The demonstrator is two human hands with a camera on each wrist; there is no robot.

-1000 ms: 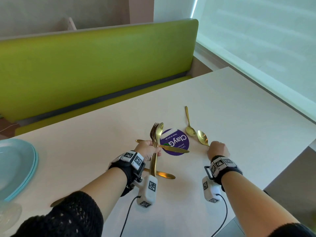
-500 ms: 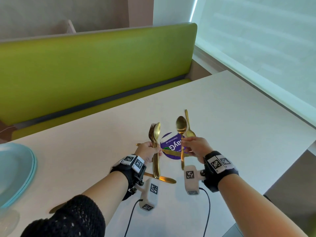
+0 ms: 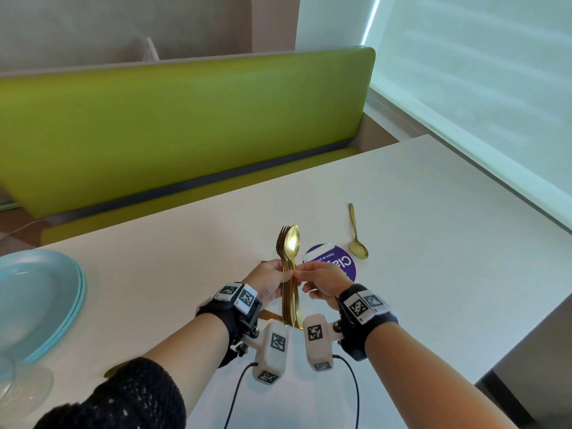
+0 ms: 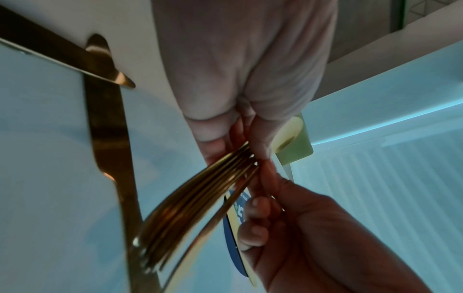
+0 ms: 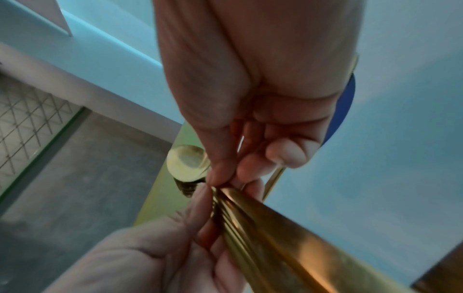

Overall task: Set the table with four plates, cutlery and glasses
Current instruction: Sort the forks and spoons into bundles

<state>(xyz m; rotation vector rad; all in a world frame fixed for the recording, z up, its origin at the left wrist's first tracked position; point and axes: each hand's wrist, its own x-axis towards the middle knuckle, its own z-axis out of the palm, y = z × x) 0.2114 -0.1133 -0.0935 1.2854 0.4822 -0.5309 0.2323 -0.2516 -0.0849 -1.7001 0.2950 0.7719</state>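
Note:
My left hand (image 3: pixel 283 272) grips a bundle of gold forks and spoons (image 3: pixel 289 258) upright above the white table (image 3: pixel 433 274), heads pointing away from me. My right hand (image 3: pixel 301 272) pinches a gold spoon's handle against the right side of that bundle. In the left wrist view the bundle's handles (image 4: pixel 195 208) fan out toward the camera, with the right hand's fingers (image 4: pixel 270 178) at the grip. One more gold spoon (image 3: pixel 357 239) lies on the table to the right. A gold knife (image 3: pixel 272 317) lies under my hands. A stack of pale blue plates (image 3: pixel 40 298) sits at the left.
A round purple sticker (image 3: pixel 337 261) is on the table beside my hands. A glass (image 3: pixel 18 385) stands at the near left corner by the plates. A green bench (image 3: pixel 185 128) runs along the far side. The table's right edge (image 3: pixel 526 345) drops to the floor.
My right hand picked up a spoon lying right of the sticker, carried it left and brought it against the bundle in my left hand. The bundle has risen slightly.

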